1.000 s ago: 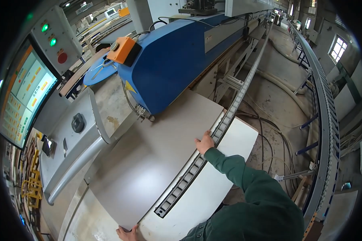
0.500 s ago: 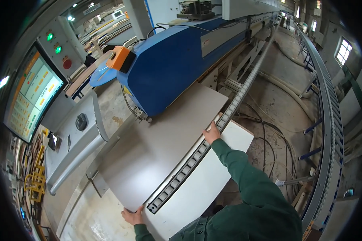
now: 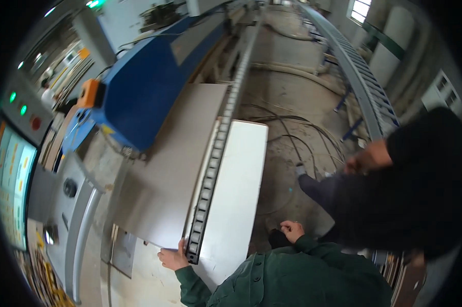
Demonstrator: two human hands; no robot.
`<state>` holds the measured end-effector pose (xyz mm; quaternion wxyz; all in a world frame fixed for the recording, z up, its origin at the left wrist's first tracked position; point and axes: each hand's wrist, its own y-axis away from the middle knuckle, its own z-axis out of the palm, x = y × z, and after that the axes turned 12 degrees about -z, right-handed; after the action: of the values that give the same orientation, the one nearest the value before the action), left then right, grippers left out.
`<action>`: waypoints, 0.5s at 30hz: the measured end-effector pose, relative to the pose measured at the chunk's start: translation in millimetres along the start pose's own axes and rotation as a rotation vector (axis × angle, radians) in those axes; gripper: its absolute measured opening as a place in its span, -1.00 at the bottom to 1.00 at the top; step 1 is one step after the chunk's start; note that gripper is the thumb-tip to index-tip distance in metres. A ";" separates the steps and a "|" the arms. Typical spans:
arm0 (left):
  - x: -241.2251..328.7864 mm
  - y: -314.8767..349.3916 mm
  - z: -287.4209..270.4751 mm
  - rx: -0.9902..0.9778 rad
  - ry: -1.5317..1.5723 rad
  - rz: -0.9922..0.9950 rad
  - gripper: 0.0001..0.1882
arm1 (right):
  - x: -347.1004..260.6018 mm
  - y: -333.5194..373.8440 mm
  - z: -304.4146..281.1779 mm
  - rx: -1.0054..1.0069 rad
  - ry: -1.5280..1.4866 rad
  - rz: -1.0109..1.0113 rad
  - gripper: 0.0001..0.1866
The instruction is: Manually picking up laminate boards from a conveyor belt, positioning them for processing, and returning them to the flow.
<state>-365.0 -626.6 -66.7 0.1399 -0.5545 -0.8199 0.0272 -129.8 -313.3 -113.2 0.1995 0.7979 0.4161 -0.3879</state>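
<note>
A large grey panel point(image 3: 164, 179) lies flat beside the blue machine point(image 3: 144, 82), partly in under it. My left hand point(image 3: 173, 257) grips its near corner, thumb along the right edge and fingers at the near edge. Just right of that hand ends a narrow roller track point(image 3: 207, 187), which runs away along the panel's right side. A white board surface point(image 3: 236, 169) extends right of the track. My right hand point(image 3: 292, 231) is away from the panel, low in front of me beside my green jacket, fingers loosely bent and apart with nothing visible in them.
Close on my right stands a person in dark clothes point(image 3: 420, 189), one hand point(image 3: 366, 158) blurred. Hoses and cables point(image 3: 302, 123) lie on the floor beyond. A roller conveyor point(image 3: 351, 61) runs along the right. At left are a screen point(image 3: 13, 179) and a grey console point(image 3: 69, 215) with a mouse.
My right hand has let go of the panel's far right side and come back near my body. The view has swung right, bringing the other person into sight. My left hand stays at the corner.
</note>
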 end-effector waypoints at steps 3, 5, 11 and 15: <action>9.2 -16.6 -2.5 -0.068 -0.053 0.147 -0.23 | 38.2 30.6 -8.3 -0.218 0.122 0.263 -0.79; 26.1 -30.4 -23.0 -0.376 -0.079 0.110 -0.24 | 73.6 46.0 -19.8 -0.248 0.131 0.515 -0.74; 119.7 -19.8 -57.5 0.009 0.275 0.409 -0.48 | 230.8 136.2 -63.7 -0.001 0.145 0.995 -0.73; 200.6 39.9 -61.9 -0.133 0.540 0.727 -0.55 | 238.6 152.1 -113.2 -0.021 0.199 0.857 -0.68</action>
<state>-382.3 -434.2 24.7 0.2940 -0.8013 -0.5061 -0.1237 130.2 -206.5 -231.1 0.3094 0.9298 0.0688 -0.1869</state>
